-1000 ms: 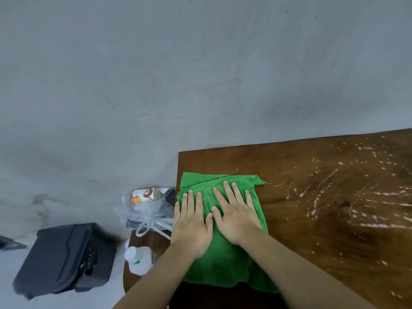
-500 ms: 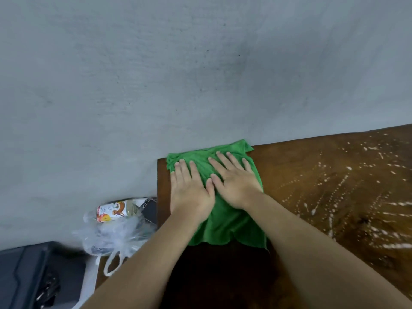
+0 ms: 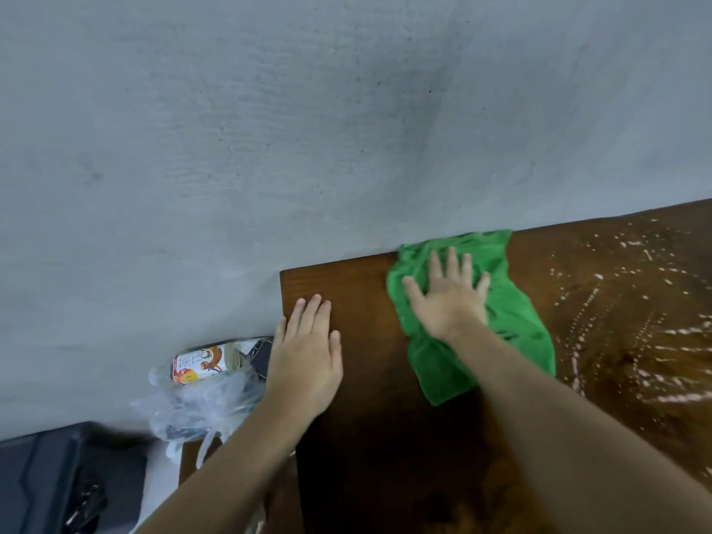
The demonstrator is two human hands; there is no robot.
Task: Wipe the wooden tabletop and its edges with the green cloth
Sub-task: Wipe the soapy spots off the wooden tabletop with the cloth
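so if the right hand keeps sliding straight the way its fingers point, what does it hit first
Probably the grey wall. The right hand lies flat on the green cloth, fingers aimed at the wooden tabletop's far edge, where the cloth already seems to touch the wall; depth is uncertain.

A single head-worn camera looks steeply down, close over the wooden tabletop's [image 3: 385, 398] far-left corner against a grey wall [image 3: 269, 129].

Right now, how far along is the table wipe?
Done, apparently: the near-left stretch of the tabletop shows no white specks. In hand: the right hand presses the green cloth flat at the far edge, by the wall; the left hand lies flat on bare wood at the left edge. Left: the white streaks over the right side.
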